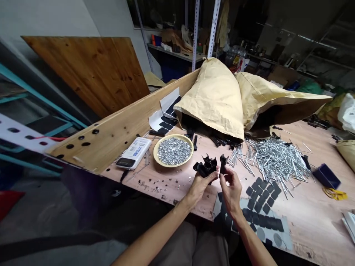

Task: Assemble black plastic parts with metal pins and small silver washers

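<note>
Several black plastic clamp-like pieces (205, 166) with curved ends are bunched in my left hand (197, 189), its fingers wrapped round them. My right hand (231, 188) pinches a single black plastic piece (223, 162) upright between thumb and fingers, close beside the bunch. Both hands are above the front edge of the wooden table. To their left stands a yellow bowl (158, 161) full of small shiny metal nuts (174, 150). Right of my right hand lie dark rounded pads (262, 194) and a grey backing sheet (287, 236) bearing more pads.
A large heap of metal bolts or pins (280, 159) covers the right of the table. Behind are two paper sacks (213, 96) with black parts at their mouths. A white power bank-like box (134, 152) lies left; a dark blue box (326, 176) and yellow scissors-like handles (335, 194) lie right.
</note>
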A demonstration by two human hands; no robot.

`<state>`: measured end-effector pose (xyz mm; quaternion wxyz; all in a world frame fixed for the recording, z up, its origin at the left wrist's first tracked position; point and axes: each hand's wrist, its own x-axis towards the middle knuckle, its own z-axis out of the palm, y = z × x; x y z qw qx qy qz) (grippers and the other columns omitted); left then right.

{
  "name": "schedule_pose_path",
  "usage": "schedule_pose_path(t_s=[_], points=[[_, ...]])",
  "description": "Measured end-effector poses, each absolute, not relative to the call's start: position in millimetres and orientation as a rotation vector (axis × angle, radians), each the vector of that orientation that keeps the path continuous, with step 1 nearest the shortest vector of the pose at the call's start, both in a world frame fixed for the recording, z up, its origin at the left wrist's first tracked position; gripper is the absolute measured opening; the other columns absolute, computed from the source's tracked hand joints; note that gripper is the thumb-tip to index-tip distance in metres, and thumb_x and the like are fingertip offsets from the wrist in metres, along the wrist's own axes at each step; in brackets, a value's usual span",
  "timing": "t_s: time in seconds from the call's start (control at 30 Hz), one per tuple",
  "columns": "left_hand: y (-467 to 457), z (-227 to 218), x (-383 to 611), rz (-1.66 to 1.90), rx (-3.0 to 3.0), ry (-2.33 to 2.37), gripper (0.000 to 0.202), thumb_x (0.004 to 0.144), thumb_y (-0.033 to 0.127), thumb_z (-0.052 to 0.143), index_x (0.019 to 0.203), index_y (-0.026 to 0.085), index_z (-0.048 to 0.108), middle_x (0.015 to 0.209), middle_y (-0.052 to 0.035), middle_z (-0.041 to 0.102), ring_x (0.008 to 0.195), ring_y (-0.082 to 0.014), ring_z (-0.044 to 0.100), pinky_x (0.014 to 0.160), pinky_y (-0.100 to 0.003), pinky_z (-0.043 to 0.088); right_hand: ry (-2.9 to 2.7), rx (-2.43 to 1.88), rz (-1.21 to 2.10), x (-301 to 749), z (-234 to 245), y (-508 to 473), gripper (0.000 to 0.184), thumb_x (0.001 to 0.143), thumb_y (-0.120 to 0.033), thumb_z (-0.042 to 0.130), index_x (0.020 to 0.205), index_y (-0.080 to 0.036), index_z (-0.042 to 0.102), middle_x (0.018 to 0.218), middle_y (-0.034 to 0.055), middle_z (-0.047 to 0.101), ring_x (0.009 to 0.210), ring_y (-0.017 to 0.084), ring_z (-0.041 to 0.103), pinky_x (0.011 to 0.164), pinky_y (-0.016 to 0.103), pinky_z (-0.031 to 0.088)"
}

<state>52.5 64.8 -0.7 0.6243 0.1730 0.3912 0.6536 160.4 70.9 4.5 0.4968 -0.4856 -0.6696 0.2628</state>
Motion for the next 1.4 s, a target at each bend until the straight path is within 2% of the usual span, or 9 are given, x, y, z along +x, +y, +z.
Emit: schedule_pose_path(t_s=[0.3,0.43,0.57,0.67,0.77,0.9,1.0,1.13,1.4], points=[[54.7,6.9,56.5,1.306,0.709,0.861,0.046,0.052,0.037,0.083,0.09,0.016,0.071,0.095,-0.0075,0.072,0.099,-0.0253,0.061,0.094,-0.038,0.042,-1.661,-1.044,0.29,168.7,-18.9,49.8,0.014,0.085,-0.019,0.053,0.098,-0.02,0.057,0.082,0.0034,0.061,0.066,0.014,0.059,0.059,0.027,0.052],[53.0,5.1,50.5,1.236,0.637,0.861,0.045,0.042,0.034,0.087,0.079,0.014,0.072,0.083,-0.0053,0.072,0.085,-0.0212,0.064,0.086,-0.034,0.047,-1.852,-0.992,0.313,169.5,-11.1,43.2,0.021,0.088,-0.017,0.045,0.103,-0.021,0.059,0.088,0.0061,0.062,0.08,0.017,0.062,0.067,0.029,0.052],[55.5,-0.7,50.7,1.258,0.605,0.939,0.037,0.044,0.032,0.086,0.072,0.013,0.07,0.073,-0.003,0.07,0.071,-0.0167,0.063,0.069,-0.03,0.052,-2.081,-1.208,0.448,200.9,0.5,57.8,0.021,0.09,-0.018,0.044,0.095,-0.02,0.064,0.084,0.0051,0.063,0.073,0.016,0.062,0.062,0.025,0.051],[57.8,-4.1,53.5,1.296,0.58,0.995,0.035,0.045,0.029,0.084,0.072,0.013,0.069,0.073,-0.0028,0.069,0.068,-0.0158,0.062,0.062,-0.028,0.052,-2.324,-1.593,0.131,231.6,2.5,80.0,0.025,0.086,-0.007,0.045,0.096,-0.018,0.064,0.094,0.0096,0.064,0.075,0.019,0.061,0.06,0.028,0.049],[59.5,-8.4,54.6,1.317,0.594,1.006,0.033,0.047,0.026,0.083,0.074,0.014,0.069,0.075,-0.0036,0.07,0.072,-0.0171,0.064,0.067,-0.029,0.053,-2.67,-1.664,-0.05,248.3,-1.5,99.2,0.025,0.079,0.001,0.048,0.085,-0.016,0.065,0.096,0.0131,0.065,0.079,0.022,0.061,0.064,0.031,0.047],[60.9,-17.9,52.9,1.315,0.682,1.055,0.031,0.052,0.024,0.08,0.08,0.015,0.069,0.081,-0.0046,0.072,0.081,-0.0203,0.066,0.079,-0.034,0.052,-2.735,-1.604,-0.021,251.1,-0.3,114.2,0.019,0.08,0.0,0.05,0.075,-0.016,0.06,0.08,0.0109,0.066,0.078,0.022,0.061,0.071,0.033,0.048],[63.5,-25.5,50.8,1.364,0.794,1.151,0.03,0.055,0.024,0.078,0.082,0.017,0.067,0.087,-0.0043,0.072,0.086,-0.0216,0.066,0.086,-0.037,0.05,-2.345,-1.528,0.202,244.6,15.2,114.7,0.011,0.085,-0.011,0.05,0.093,-0.016,0.055,0.078,0.0066,0.066,0.071,0.019,0.062,0.065,0.032,0.05],[68.5,-30.8,49.5,1.381,0.974,1.321,0.034,0.055,0.023,0.077,0.086,0.019,0.063,0.09,-0.0039,0.071,0.089,-0.0225,0.065,0.089,-0.038,0.048,-1.649,-1.114,0.657,224.2,45.8,98.7,0.035,0.085,-0.023,0.056,0.116,-0.024,0.042,0.08,-0.0009,0.066,0.073,0.016,0.065,0.068,0.032,0.055],[70.7,-27.7,55.8,1.315,1.098,1.36,0.026,0.058,0.017,0.072,0.081,0.022,0.062,0.084,-0.0027,0.069,0.083,-0.0229,0.064,0.086,-0.039,0.047,-1.622,-0.982,0.659,199.5,45.9,83.5,0.021,0.083,-0.021,0.059,0.103,-0.023,0.051,0.084,0.0011,0.069,0.076,0.016,0.068,0.072,0.034,0.057]])
